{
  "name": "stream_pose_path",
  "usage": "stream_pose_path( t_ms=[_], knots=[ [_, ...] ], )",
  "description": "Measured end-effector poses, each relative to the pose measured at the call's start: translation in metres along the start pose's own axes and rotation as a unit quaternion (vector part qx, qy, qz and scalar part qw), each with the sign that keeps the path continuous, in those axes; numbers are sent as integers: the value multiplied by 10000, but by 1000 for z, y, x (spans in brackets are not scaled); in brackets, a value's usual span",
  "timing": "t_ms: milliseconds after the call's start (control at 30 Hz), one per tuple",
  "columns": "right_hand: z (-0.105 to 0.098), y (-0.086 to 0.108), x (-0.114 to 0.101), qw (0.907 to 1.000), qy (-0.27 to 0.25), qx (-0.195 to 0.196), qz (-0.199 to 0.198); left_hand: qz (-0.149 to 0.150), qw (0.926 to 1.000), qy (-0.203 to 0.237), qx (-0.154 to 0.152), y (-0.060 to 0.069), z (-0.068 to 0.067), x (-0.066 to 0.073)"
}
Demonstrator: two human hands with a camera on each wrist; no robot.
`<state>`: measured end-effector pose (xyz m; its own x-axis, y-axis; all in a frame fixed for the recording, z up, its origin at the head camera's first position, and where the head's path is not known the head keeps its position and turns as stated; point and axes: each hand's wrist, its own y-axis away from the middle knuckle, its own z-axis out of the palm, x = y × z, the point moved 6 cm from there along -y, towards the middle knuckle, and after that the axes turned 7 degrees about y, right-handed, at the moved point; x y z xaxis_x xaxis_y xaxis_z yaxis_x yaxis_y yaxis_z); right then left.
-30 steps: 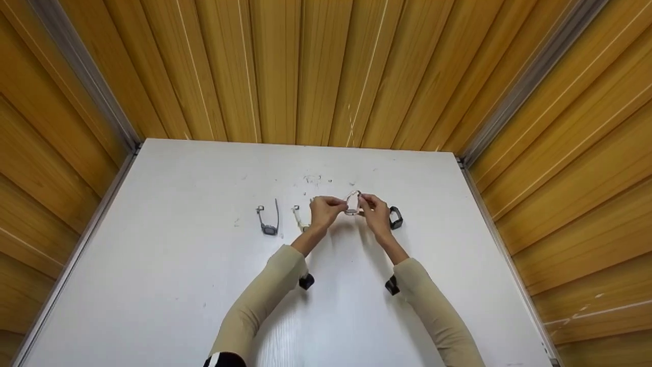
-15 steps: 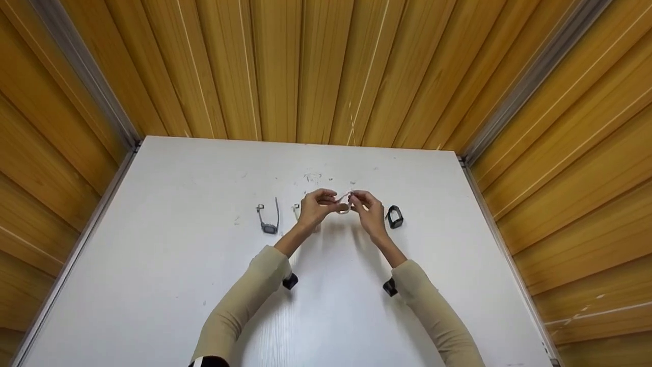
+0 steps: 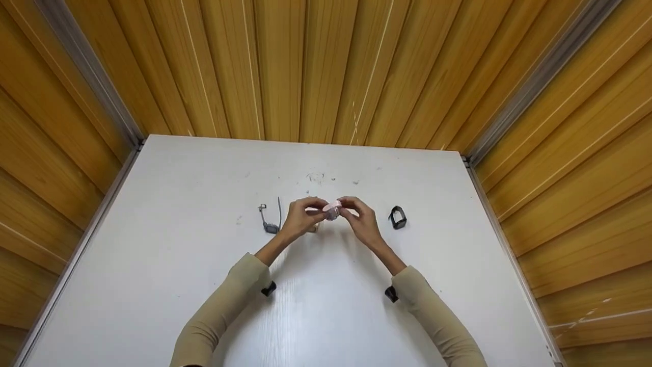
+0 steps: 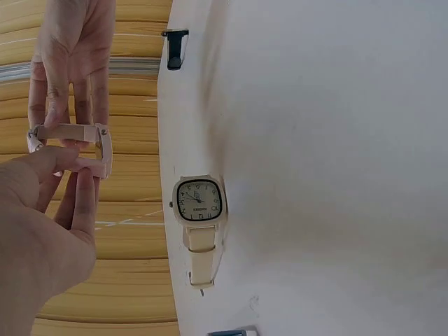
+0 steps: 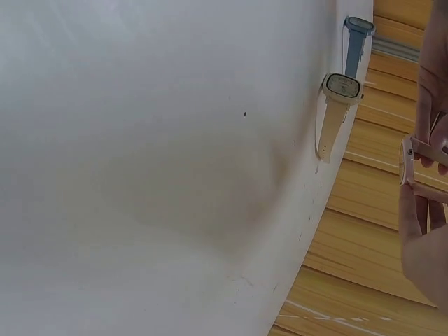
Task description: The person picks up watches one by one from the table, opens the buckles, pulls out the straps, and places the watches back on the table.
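A pale pink watch (image 3: 332,209) is held above the table between both hands. The left hand (image 3: 301,219) pinches its left side with thumb and fingers, and the right hand (image 3: 360,220) pinches its right side. The left wrist view shows the pink strap (image 4: 66,132) bent into a loop, with fingers of both hands around it. In the right wrist view the pink watch (image 5: 407,159) is seen from its edge. A cream watch (image 4: 200,200) lies on the table below the left hand, largely hidden by it in the head view.
On the white table (image 3: 326,316), a blue-grey watch (image 3: 272,229) lies left of the hands and a black watch (image 3: 399,217) to their right. Wood-patterned walls (image 3: 316,71) stand behind the table and at both sides.
Both hands have moved left with the pink watch, which is turned differently in their fingers. The left hand now covers most of the cream watch. The watches on the table have not moved.
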<state>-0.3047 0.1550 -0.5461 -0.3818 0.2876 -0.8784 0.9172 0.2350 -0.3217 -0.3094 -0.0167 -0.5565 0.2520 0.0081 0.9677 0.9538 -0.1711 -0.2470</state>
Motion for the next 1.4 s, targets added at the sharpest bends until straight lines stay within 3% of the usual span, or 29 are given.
stream_pose_path(
  t_ms=[233, 400, 533, 800, 1133, 1400],
  knots=[
    [2, 8, -26, 9989, -144, -100, -444, 717, 9974, -7, 99, 11, -5, 7],
    [4, 11, -28, 9987, -203, -83, -458, 915, 9956, 1, 210, 17, -5, 8],
    [5, 12, -28, 9988, -273, -110, -402, 997, 9946, -41, 281, 21, -4, 15],
    [4, 14, -30, 9983, -259, -14, -528, 1150, 9929, -74, 280, 29, 1, 44],
    [5, 16, -30, 9983, -121, 85, -570, 1154, 9927, -147, 326, 33, 3, 46],
    [12, 14, -1, 9993, -142, 135, -322, 1024, 9940, 28, 378, 36, 3, 44]
  ],
)
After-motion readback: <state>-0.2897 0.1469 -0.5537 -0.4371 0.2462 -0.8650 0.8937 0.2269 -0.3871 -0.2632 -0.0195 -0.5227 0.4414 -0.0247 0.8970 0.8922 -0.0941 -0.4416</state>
